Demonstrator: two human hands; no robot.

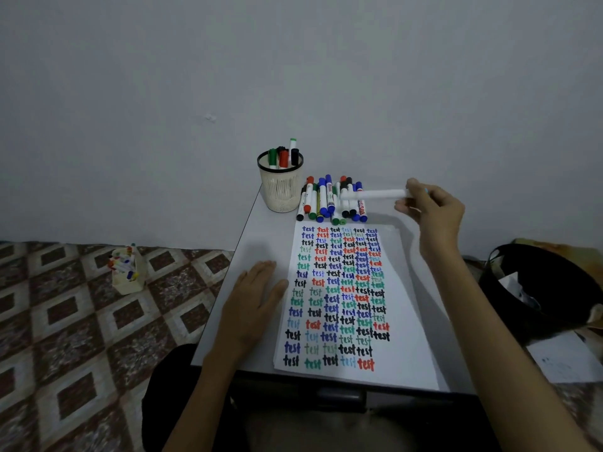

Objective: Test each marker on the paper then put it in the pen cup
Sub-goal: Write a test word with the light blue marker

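R hand [430, 207] is up over far-R side of table [261, 230], fingers curled round one white marker [375, 194]. It's held roughly level in the air, free end pointing L above the pile of loose markers [329, 200]. Barrel is blurred, so can't tell cap on/off or ink colour.

L hand [251, 298] lies flat, fingers straight, palm on tabletop just L of paper [408, 353], thumb at sheet's edge.

Paper is mostly filled w/ "test" words. Bare strip down R side and at lower R corner. Pen cup [281, 190] stands just L of the pile, several markers upright in it.

My read: step in hand = test this marker; not yet on paper.

How I'd run it:
- Confirm cap is off first.
- Bring tip to the bare lower-R area, not over old words, so a faint line shows.
- Slide L hand onto the sheet to pin it.
- Light pressure, short word.
- Recap fully, then drop it in cup upright, clear of the tall green-capped one.
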